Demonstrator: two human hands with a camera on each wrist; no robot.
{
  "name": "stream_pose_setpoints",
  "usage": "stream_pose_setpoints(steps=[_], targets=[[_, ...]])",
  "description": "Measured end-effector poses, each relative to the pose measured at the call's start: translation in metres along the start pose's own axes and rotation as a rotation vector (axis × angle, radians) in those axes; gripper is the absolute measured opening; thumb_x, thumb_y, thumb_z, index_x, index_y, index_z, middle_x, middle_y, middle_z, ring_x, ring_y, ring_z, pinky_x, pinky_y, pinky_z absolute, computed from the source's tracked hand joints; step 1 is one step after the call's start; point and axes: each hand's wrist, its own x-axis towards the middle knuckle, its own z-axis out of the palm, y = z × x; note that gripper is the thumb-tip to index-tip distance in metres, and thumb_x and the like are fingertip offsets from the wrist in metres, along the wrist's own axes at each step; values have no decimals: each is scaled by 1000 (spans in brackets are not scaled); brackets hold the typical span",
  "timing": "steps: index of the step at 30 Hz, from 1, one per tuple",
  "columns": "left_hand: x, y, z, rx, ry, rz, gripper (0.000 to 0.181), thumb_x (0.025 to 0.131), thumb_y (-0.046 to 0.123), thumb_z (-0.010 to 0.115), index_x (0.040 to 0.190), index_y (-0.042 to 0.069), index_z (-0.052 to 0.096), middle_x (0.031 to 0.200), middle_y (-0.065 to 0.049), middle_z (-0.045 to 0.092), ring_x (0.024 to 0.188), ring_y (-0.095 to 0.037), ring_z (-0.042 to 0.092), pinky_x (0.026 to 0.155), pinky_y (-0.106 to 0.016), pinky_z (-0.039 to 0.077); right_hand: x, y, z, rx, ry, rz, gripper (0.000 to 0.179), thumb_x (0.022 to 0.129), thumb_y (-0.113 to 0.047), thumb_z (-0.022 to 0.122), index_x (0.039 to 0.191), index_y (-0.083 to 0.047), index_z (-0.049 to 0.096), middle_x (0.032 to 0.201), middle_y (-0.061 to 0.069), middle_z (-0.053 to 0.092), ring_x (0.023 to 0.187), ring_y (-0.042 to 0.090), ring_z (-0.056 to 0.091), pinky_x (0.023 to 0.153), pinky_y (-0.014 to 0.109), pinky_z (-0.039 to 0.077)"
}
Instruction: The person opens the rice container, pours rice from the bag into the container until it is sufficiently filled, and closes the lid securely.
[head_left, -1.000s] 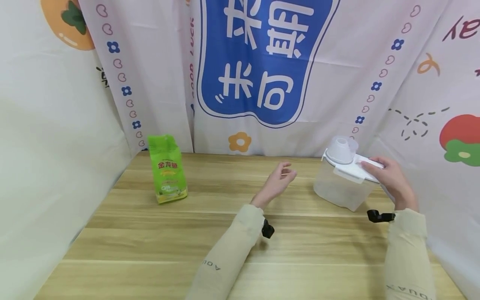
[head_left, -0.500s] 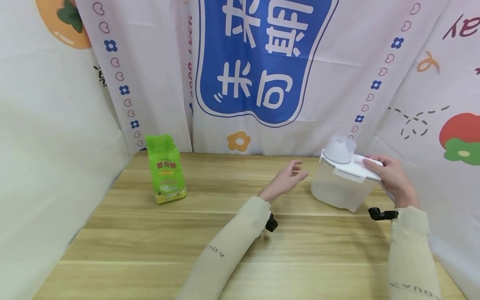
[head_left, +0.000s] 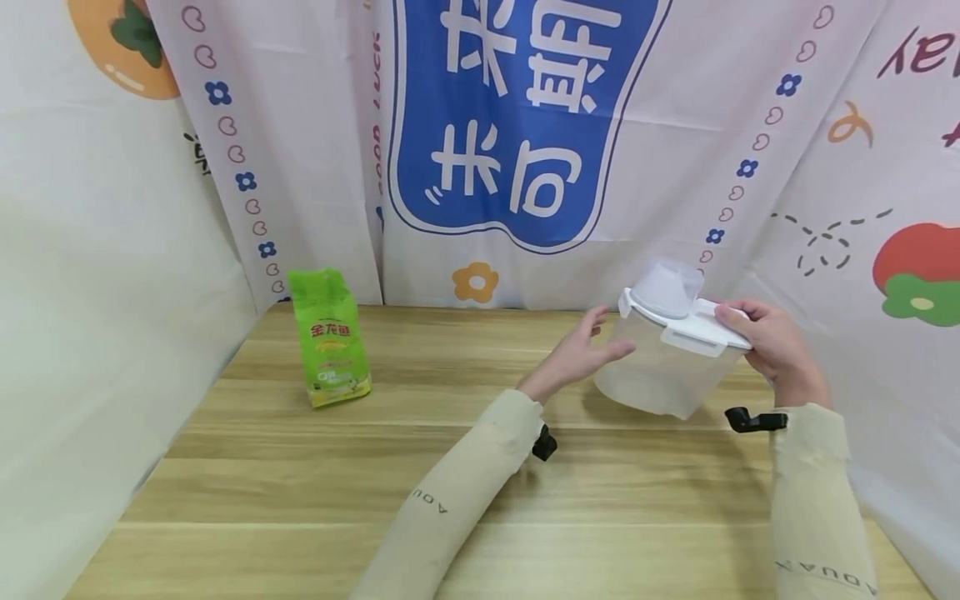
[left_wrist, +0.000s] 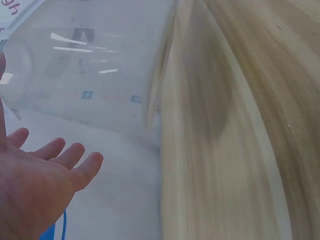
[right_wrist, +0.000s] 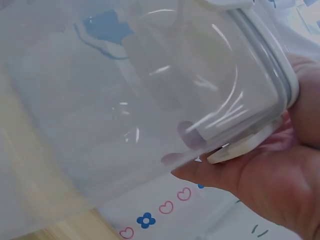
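A translucent plastic storage container (head_left: 652,375) hangs tilted close over the wooden table, its shadow below it. Its white lid (head_left: 712,327) has side clips and carries a clear cup (head_left: 666,287) upside down. My right hand (head_left: 783,350) grips the lid's right end, thumb on top; in the right wrist view its fingers (right_wrist: 210,172) reach along the container's side by a clip. At the container's left side, my left hand (head_left: 577,358) has its fingers spread and holds nothing. The left wrist view shows that palm (left_wrist: 40,190) facing the clear wall (left_wrist: 100,65).
A green bag (head_left: 330,342) with red lettering stands upright at the back left of the wooden table (head_left: 450,467). Printed cloth (head_left: 315,167) hangs behind the table and along both sides. Each wrist bears a small black camera mount.
My right hand has lifted the container, moved it left and tilted it. My left hand has moved right to the container and spread its fingers. The green bag stays in place.
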Motion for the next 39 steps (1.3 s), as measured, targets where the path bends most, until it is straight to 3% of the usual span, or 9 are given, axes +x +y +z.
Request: stream_pose_setpoints(steps=[4,10,22,30,39], targets=[[-1,6,-2,29,1,33,96,81,61,70,154,44,10,162,5,25,147,-27,31,115,-56,33,0,3,8,92,-74,-60,28,100,1,49,92,-8,74,102,-5,75,71,11,71,59,22,59],[-9,12,-9,25,-13,68,103,80,49,77,154,46,6,163,3,24,146,-27,32,117,-51,33,3,7,24,192,-158,-126,34,101,4,42,91,-4,74,108,-1,75,74,12,72,61,21,59],[-34,20,-35,45,-2,144,100,83,43,77,156,32,11,161,-2,28,142,-25,39,116,-40,37,4,0,58,119,-223,-205,30,101,2,44,92,-5,71,119,-2,72,73,10,70,60,18,57],[-61,34,-55,215,24,224,98,82,53,74,156,25,16,158,1,33,139,-20,44,113,-35,41,2,9,83,139,-223,-247,25,101,-1,46,91,-7,68,118,-1,69,81,7,66,62,16,56],[-87,38,-79,281,35,173,99,81,57,72,156,24,16,157,-1,35,137,-24,48,112,-40,43,5,14,111,113,-253,-223,24,102,-4,47,90,-8,68,121,-1,66,80,7,65,63,16,56]])
